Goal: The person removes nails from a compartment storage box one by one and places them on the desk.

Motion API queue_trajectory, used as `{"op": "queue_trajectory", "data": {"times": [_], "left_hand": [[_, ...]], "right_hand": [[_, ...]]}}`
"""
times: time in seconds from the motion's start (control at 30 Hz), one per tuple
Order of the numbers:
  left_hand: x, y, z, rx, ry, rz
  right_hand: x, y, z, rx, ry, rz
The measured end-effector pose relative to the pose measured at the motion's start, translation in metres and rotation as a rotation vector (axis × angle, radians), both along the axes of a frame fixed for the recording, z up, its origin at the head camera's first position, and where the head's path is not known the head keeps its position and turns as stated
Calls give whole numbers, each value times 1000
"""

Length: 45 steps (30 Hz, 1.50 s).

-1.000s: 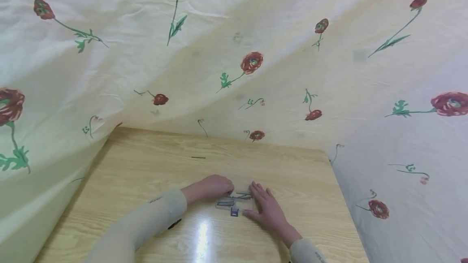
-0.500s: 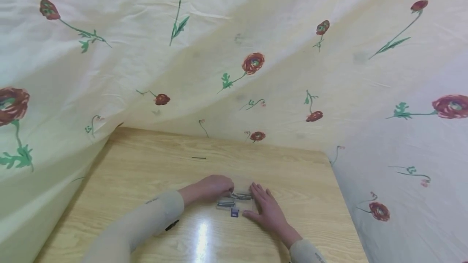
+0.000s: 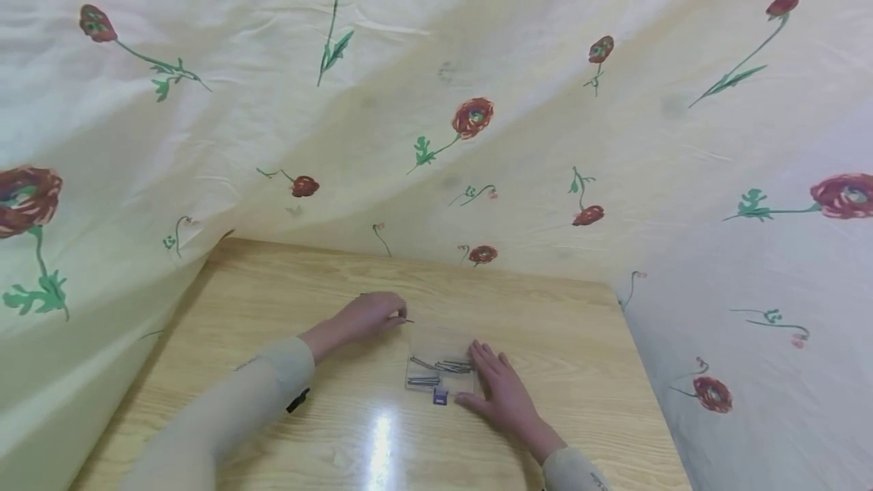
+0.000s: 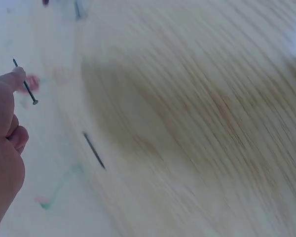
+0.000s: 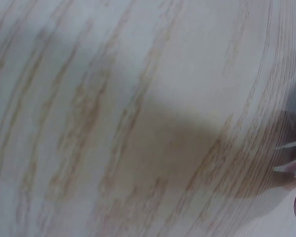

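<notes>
My left hand point(image 3: 371, 314) is above the table, left of and behind a clear plastic box, and pinches a nail point(image 4: 25, 84) between thumb and fingertip. In the left wrist view the nail's flat head faces down. A second nail point(image 4: 93, 150) lies on the wood beyond the fingers; the hand mostly covers it in the head view. The transparent box point(image 3: 455, 383) has its lid laid back and several nails point(image 3: 453, 367) in its compartments. My right hand point(image 3: 503, 392) rests at the box's right side with fingers extended, fingertips right at its edge.
A small blue-purple tab point(image 3: 439, 398) sits at the box's front edge. The wood-grain table point(image 3: 546, 324) ends against a flower-patterned cloth point(image 3: 382, 135) hung at the back and both sides. A light reflection shines in front of the box.
My left hand has left the box, moving back and to the left with a nail in its fingers. More nails now show in the box. My right hand has stayed in place.
</notes>
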State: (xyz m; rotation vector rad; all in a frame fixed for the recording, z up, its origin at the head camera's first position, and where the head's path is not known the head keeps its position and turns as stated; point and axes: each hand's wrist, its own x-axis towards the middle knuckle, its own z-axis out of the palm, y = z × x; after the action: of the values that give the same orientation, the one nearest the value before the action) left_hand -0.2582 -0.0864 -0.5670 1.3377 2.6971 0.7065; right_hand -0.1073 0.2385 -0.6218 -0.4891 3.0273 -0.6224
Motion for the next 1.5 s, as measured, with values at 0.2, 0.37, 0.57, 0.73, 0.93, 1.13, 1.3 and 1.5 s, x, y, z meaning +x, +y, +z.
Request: {"op": "queue_trajectory", "data": {"times": [0.2, 0.37, 0.57, 0.73, 0.93, 1.13, 1.3, 1.5], "left_hand": [[-12, -23, -12, 22, 30, 90], [-18, -31, -23, 14, 53, 121], [-25, -33, -36, -17, 24, 192], [-31, -36, -44, -43, 26, 238], [-36, -37, -49, -50, 58, 244], [-38, -36, -50, -13, 88, 237], [-39, -35, -53, -8, 99, 237], [-39, -34, -54, -16, 109, 243]], "right_hand": [[1, 1, 1, -3, -10, -4], [0, 0, 4, -25, -17, -2], [-1, 0, 4, -3, -28, -6], [-2, -1, 3, -6, -34, -7], [-1, -3, 4, -5, -28, -8], [0, -3, 4, -11, 4, -2], [0, -4, 5, -16, 11, -1], [0, -4, 6, 0, -34, -16]]}}
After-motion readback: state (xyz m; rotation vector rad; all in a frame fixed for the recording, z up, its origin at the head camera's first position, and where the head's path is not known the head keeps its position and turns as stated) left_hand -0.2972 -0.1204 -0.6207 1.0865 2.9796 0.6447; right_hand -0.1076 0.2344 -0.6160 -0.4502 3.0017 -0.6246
